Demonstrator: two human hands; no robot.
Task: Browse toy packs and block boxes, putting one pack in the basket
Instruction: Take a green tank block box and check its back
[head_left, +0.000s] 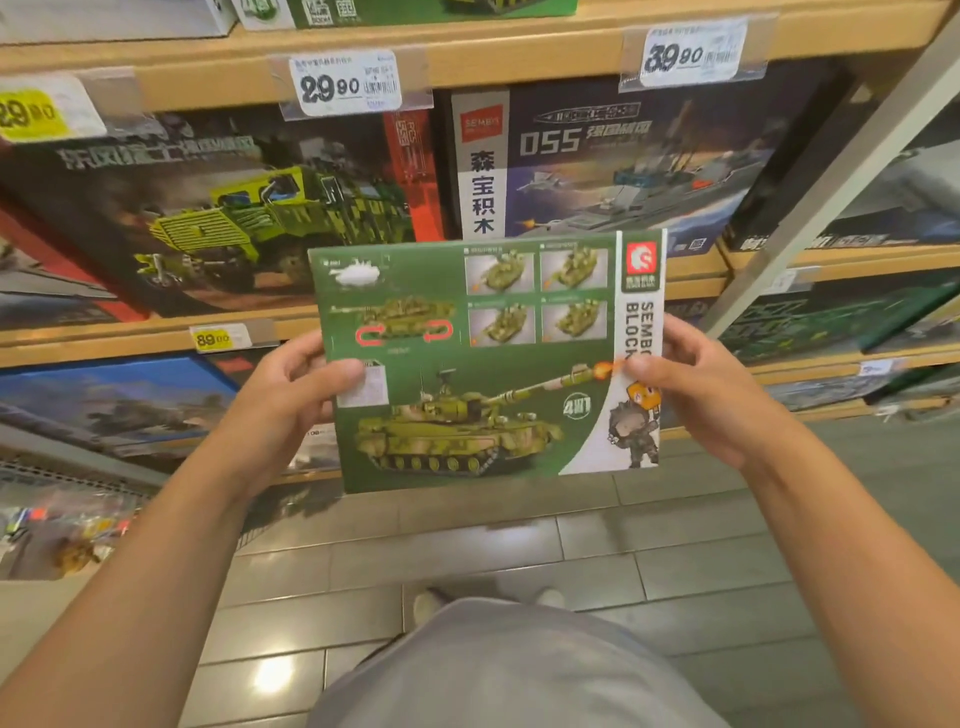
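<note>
Both hands hold up a green block box (483, 358) between them, in front of the shelves and above the tiled floor (519, 566). The left hand (291, 395) grips the box's left edge, thumb curled onto its face beside a small white label, fingers behind. The right hand (701, 389) grips the right edge, thumb pressed on the white side strip near the printed muzzle flash. That strip reads "SEMBO BLOCK" running downward, partly hidden by the thumb, under a red logo with a white S-like mark. The face shows a camouflage tank, four small tank pictures, red turning arrows and a "4 in 1" badge, plus a cartoon soldier at the lower right corner. Above the left hand stands a dark box with a green truck (218, 208); above the right hand a navy warship box (613, 161) marked "055", "SEMBO" and "森宝积木". Price tags on the shelf edges read "29.90" (345, 83), "39.90" (691, 52) and, just above the left hand, "89.00" (215, 339).
</note>
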